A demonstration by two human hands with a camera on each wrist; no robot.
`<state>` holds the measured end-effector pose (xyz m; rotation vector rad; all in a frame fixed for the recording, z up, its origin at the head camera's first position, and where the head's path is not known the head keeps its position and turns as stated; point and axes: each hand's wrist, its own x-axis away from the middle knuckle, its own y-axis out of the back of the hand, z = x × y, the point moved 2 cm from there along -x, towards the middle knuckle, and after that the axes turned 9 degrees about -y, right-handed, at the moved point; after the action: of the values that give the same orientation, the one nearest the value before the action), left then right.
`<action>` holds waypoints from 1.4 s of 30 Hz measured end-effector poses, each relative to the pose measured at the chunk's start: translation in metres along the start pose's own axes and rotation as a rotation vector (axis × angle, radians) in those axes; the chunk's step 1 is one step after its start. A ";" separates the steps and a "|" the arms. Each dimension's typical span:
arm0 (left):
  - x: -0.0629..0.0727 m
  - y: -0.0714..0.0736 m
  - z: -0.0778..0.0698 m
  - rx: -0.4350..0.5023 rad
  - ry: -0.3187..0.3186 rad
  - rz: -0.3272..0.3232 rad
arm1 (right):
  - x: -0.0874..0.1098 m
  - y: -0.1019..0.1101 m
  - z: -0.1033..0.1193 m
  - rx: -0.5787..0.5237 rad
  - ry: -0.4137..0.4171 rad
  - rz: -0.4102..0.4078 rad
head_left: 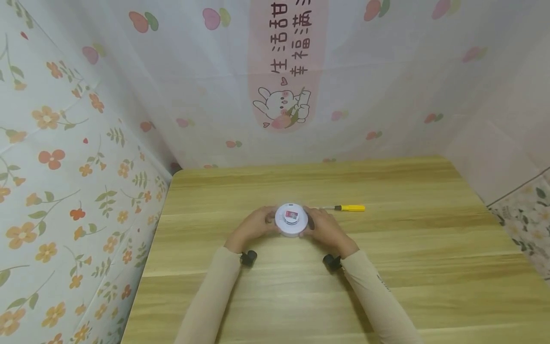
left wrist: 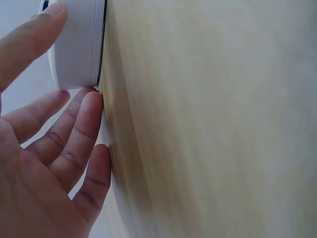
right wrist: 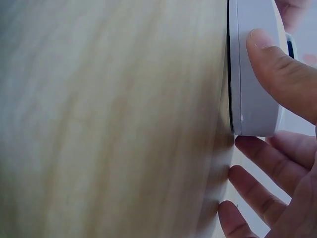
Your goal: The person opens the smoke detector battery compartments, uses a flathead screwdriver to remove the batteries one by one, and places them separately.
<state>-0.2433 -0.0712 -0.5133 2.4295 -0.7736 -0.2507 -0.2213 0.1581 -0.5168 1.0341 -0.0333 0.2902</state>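
A round white smoke detector (head_left: 290, 228) with a red-and-white label on its raised centre sits on the wooden table. My left hand (head_left: 255, 224) grips its left side. In the left wrist view, the thumb (left wrist: 47, 25) presses the side wall while fingertips touch the lower edge close to the tabletop. My right hand (head_left: 327, 229) grips the opposite side. The right wrist view shows that thumb (right wrist: 270, 54) on the white wall, with fingers spread near the base. Just beyond the right hand lies a screwdriver (head_left: 352, 208) with a yellow handle, its shaft tip partly hidden by the hand.
The wood-grain table (head_left: 429, 267) extends to both sides of the forearms. A printed curtain (head_left: 206, 95) hangs behind its far edge, and a flowered cloth (head_left: 86, 200) runs along the left. Each wrist carries a small black camera mount (head_left: 248, 258).
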 end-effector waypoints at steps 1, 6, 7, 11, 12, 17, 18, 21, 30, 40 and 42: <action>0.000 0.000 0.000 0.005 0.000 0.001 | 0.000 0.000 0.000 -0.012 -0.006 0.002; -0.001 -0.001 0.000 0.029 -0.008 0.008 | -0.002 -0.001 0.000 -0.106 -0.017 0.009; -0.002 -0.002 0.000 0.036 -0.014 0.008 | -0.002 -0.001 0.000 -0.130 -0.015 0.008; -0.003 -0.003 0.002 0.051 -0.023 0.007 | -0.004 -0.004 -0.002 -0.202 -0.017 0.008; -0.004 -0.003 0.002 0.054 -0.025 0.006 | -0.005 -0.004 -0.002 -0.218 -0.022 0.009; -0.004 -0.004 0.004 0.000 -0.046 0.005 | -0.005 -0.006 -0.004 -0.254 -0.025 0.017; -0.004 -0.004 0.004 -0.009 -0.047 0.005 | -0.005 -0.006 -0.004 -0.260 -0.026 0.019; -0.003 -0.003 0.005 -0.024 -0.050 0.005 | -0.004 -0.007 -0.002 -0.268 -0.029 0.020; -0.003 0.000 0.001 -0.078 -0.048 -0.007 | -0.006 -0.005 -0.001 -0.310 -0.028 0.022; 0.007 0.000 -0.001 0.031 0.010 -0.006 | 0.000 -0.007 -0.005 -0.476 -0.065 0.058; 0.009 0.000 -0.001 0.036 0.008 -0.009 | 0.001 -0.008 -0.006 -0.497 -0.061 0.061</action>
<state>-0.2351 -0.0762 -0.5126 2.4668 -0.7699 -0.2317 -0.2186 0.1595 -0.5265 0.5479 -0.1832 0.2868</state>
